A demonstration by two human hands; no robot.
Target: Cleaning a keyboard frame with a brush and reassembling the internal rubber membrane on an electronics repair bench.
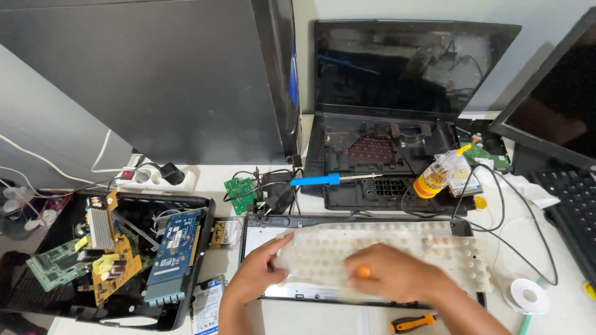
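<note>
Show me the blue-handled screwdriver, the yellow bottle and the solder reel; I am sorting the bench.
Blue-handled screwdriver [315,180], head view, on its blue handle.
Yellow bottle [434,178], head view, on its clear body.
Solder reel [526,295], head view, on its white rim.

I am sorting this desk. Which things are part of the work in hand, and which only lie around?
In hand:
left hand
right hand
translucent rubber dome sheet
keyboard frame

Lying about:
blue-handled screwdriver
opened laptop
yellow bottle
box of circuit boards
solder reel
</note>
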